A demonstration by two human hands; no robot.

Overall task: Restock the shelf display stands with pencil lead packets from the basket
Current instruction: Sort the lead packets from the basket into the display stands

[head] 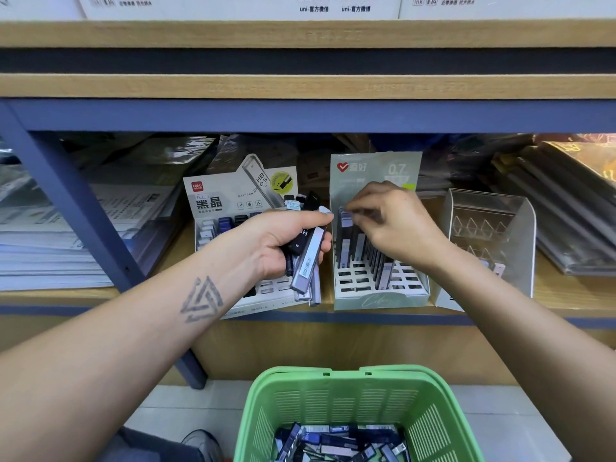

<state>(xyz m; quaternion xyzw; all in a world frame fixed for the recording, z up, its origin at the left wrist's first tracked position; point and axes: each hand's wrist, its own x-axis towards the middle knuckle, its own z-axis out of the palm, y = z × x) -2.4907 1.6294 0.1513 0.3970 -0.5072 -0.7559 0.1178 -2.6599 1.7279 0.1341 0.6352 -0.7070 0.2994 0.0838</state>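
At centre frame the left hand (283, 241) grips a bundle of lead packets (308, 261), fingers curled round them, the packets fanning out above and below the fist in front of the white stand (233, 195) marked HB 0.5. Just right of it, the right hand (393, 225) reaches into the grey-green stand (376, 175) marked 0.7, its fingertips (350, 210) pinching the top of a packet (345, 235) that stands upright in the back left slots; motion blur hides how tight the pinch is. More packets stand in rows beside it. A clear stand (490, 228) sits further right on the same shelf (566, 301). At the bottom of the frame, the green basket (333, 395) holds a heap of loose packets (340, 443).
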